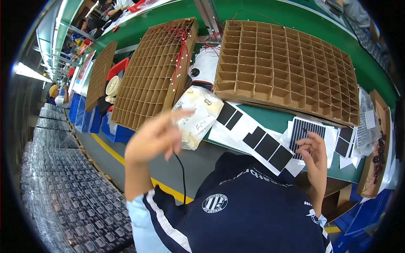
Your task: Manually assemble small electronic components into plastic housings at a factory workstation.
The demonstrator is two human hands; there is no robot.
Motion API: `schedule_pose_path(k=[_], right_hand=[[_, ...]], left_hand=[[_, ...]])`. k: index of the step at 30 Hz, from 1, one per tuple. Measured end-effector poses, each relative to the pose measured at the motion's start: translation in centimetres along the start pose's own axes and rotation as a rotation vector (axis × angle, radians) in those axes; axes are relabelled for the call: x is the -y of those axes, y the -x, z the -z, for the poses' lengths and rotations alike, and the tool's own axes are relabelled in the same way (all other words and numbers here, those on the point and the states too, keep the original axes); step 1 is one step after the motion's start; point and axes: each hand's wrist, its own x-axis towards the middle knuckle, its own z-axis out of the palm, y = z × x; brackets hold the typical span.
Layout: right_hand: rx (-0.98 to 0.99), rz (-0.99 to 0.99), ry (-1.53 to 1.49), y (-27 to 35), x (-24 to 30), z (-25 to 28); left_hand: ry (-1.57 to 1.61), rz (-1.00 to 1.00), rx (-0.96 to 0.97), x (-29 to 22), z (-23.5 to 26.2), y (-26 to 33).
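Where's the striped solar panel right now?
In the head view, the striped solar panel lies on white paper at the right of the green bench, just under the right hand fingertips, below the big cardboard grid tray and right of the black squares.

The thin black wire ran up behind the left hand, so its upper end was hidden. The right hand covered part of the striped panel. The people far up the line were too small to make out.
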Motion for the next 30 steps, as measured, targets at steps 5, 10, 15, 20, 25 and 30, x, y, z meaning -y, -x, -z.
schedule_pose_path(k=[5, 10, 15, 20, 25, 30], right_hand=[[-0.006, 0.043, 0.025, 0.4, 0.7, 0.3], [-0.09, 0.06, 0.054, 1.9, 0.6, 1.9], [-0.16, 0.03, 0.061, 2.5, 0.1, 3.2], [-0.143, 0.048, 0.067, 2.6, 0.3, 3.4], [-0.124, 0.048, 0.013, 2.2, 0.2, 2.9], [-0.098, 0.064, 0.053, 2.3, 0.1, 2.8]], left_hand=[[-0.773, -0.222, -0.225, 3.3, 0.8, -11.4], [-1.03, 0.545, 0.231, 8.5, 0.9, -21.1], [-1.184, 0.252, 0.203, 10.4, 1.2, -21.9], [-0.903, 0.222, -0.01, 6.7, 2.3, -21.3], [-0.881, -0.21, -0.177, 1.1, 5.3, -18.4], [-0.475, -0.49, -0.693, -5.8, 9.3, -13.6]])
